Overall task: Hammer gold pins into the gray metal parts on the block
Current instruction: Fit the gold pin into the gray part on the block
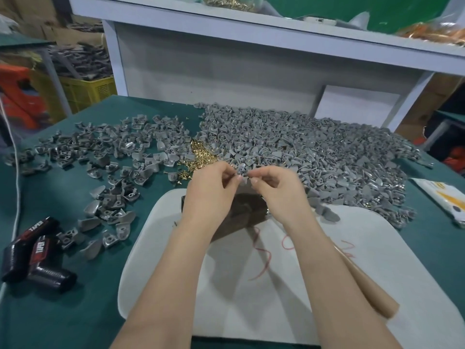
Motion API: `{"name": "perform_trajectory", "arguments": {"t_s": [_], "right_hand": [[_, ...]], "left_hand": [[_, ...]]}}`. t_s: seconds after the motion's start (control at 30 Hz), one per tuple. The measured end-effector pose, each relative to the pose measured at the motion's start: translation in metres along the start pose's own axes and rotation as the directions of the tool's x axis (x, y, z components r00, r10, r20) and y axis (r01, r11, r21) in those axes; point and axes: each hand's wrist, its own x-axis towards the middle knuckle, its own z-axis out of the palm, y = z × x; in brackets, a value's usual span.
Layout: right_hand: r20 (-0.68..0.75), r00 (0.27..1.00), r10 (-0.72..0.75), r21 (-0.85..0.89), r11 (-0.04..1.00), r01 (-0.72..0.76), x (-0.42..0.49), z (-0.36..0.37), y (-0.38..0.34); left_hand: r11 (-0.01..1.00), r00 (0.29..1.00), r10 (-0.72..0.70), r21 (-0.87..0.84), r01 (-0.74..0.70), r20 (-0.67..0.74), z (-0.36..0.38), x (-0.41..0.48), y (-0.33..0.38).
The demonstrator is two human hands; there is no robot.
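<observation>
Bare forearms point(173, 278) rise from the bottom edge over a white, round-cornered pad point(251, 311), matte and soft-looking, marked with loose red scribbles. The pad lies on a green, felt-like table point(75, 316). On the pad's far end sits the dark brown block point(247, 207), mostly hidden by the wrists.

Above the block the two hands meet. The left hand point(214, 185) has its fingers point(227, 172) curled, thumb and forefinger pinching a small gray part point(242, 178). The right hand point(276, 185) mirrors it, its fingers point(261, 178) bent and pinching the same part from the other side. Whether a pin sits between those tips is too small to tell.

Just beyond the left hand lies a heap of small, shiny gold pins point(201, 157). A broad mound of dull gray wedge-shaped parts point(314, 152) spreads right of it, spilling onto the pad's corner. Larger, glossier gray parts point(113, 152) are scattered to the left. Two black, ribbed casings point(35, 258) with red "TAPER" labels lie near the left edge. A tan, tapering handle-like piece point(364, 285) is partly covered by the right forearm, its head unseen.
</observation>
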Motion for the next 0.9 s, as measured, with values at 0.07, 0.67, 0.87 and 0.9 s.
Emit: {"name": "perform_trajectory", "arguments": {"t_s": [0.07, 0.67, 0.87, 0.9], "right_hand": [[-0.015, 1.0, -0.011, -0.014, 1.0, 0.011, -0.001, 0.001, 0.0], [0.004, 0.998, 0.059, 0.151, 0.987, -0.059, -0.004, 0.005, -0.007], [-0.036, 0.999, 0.029, 0.015, 0.999, -0.028, -0.003, 0.003, -0.004], [-0.034, 0.999, -0.001, -0.093, 0.996, -0.002, -0.004, 0.005, -0.004]], "left_hand": [[0.997, 1.0, 0.02, 0.078, -0.021, 0.006, -0.001, -0.001, 0.0], [0.988, 0.987, 0.15, -0.041, -0.147, 0.064, -0.005, 0.0, 0.004], [0.998, 0.997, 0.067, 0.0, -0.067, 0.041, -0.01, 0.001, 0.002], [0.999, 0.998, 0.03, 0.044, -0.032, 0.053, -0.012, 0.001, 0.0]]}}
